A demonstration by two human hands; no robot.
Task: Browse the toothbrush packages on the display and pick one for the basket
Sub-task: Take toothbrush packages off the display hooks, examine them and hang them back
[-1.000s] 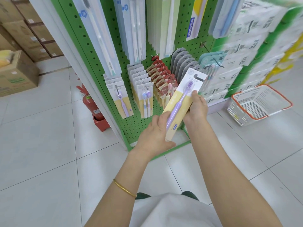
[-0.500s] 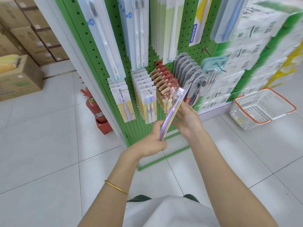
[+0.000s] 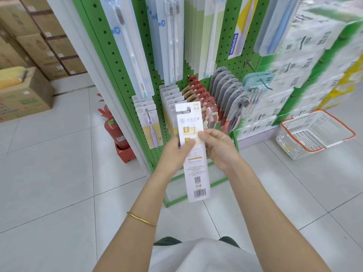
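Observation:
I hold one toothbrush package (image 3: 194, 165) upright in front of the green pegboard display (image 3: 135, 61), its white printed back with a barcode facing me. My left hand (image 3: 174, 152) pinches its left edge, thumb across the card. My right hand (image 3: 218, 148) grips the right edge with curled fingers. More toothbrush packages (image 3: 151, 126) hang in rows on the pegs behind. The white basket with an orange rim (image 3: 314, 132) stands on the floor at the right and looks empty.
A red fire extinguisher (image 3: 115, 132) stands on the floor left of the display. Cardboard boxes (image 3: 25, 95) are stacked at the far left. Wrapped tissue packs (image 3: 290, 79) are piled right of the pegboard, behind the basket. White floor tiles surround me.
The package has been turned over between my hands: its purple-brush front faced me, then it went edge-on, and now its printed back faces me. The view shifted slightly.

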